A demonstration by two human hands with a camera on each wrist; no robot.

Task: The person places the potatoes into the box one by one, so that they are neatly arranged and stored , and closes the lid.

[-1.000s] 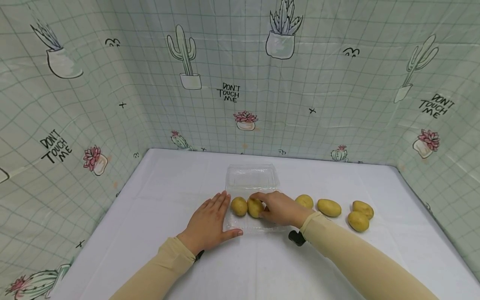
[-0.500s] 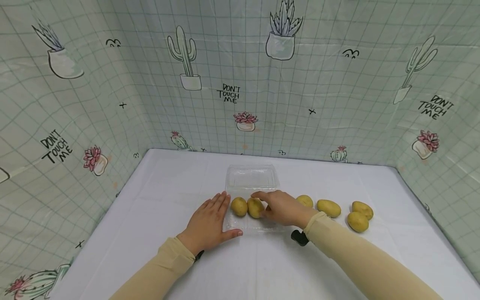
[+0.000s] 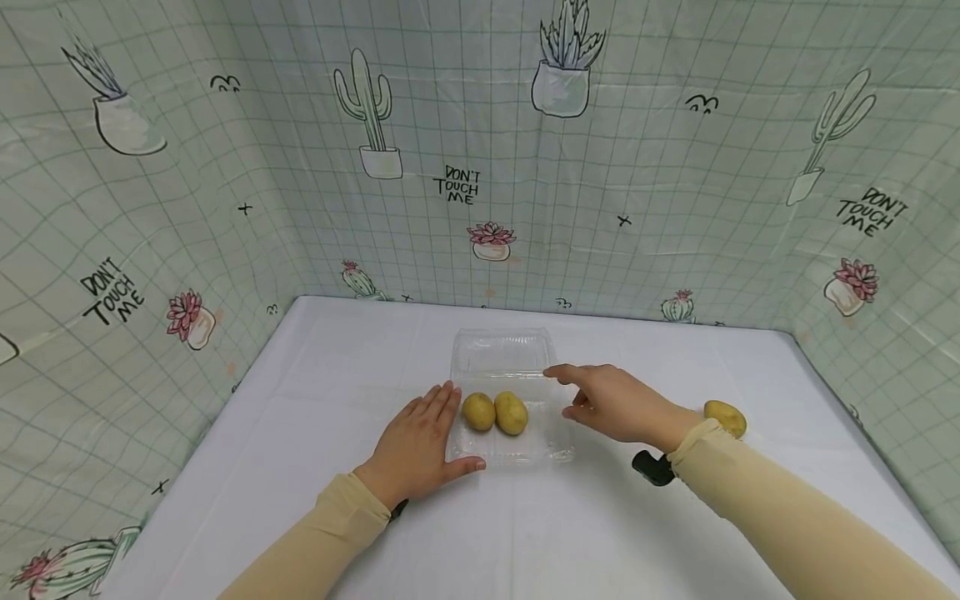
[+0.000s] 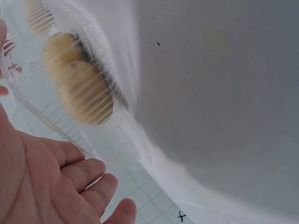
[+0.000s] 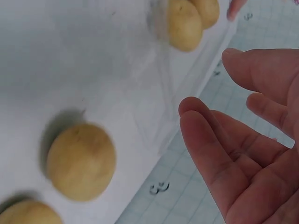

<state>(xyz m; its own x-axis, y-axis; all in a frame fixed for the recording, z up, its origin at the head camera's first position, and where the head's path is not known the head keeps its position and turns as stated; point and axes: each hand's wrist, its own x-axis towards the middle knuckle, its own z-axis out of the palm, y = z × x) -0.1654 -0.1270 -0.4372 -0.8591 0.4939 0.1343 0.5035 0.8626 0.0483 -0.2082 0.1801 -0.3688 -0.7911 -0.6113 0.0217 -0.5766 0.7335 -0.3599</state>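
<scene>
My right hand (image 3: 625, 405) hangs loose beside a clear rectangular plastic box (image 3: 517, 451)

The box's clear lid (image 3: 504, 352) lies open beyond it on the white-covered table (image 3: 367, 358). Inside, toward the left, a yellow oval potato (image 3: 512, 414) touches a rounder yellow potato (image 3: 478, 412). My right hand has thumb and forefinger parted — nothing between them. My left hand (image 3: 415, 450) rests fingers-straight along the box's left edge, gripping nothing. My beige right sleeve (image 3: 780, 508) gets in the way, partly covering a smooth yellow potato (image 3: 725, 417). The right wrist view shows a blurred yellow potato (image 5: 81, 162) and a cropped yellow potato (image 5: 30, 214) outside the box — whether either is the sleeve-covered one, I can't tell.
</scene>
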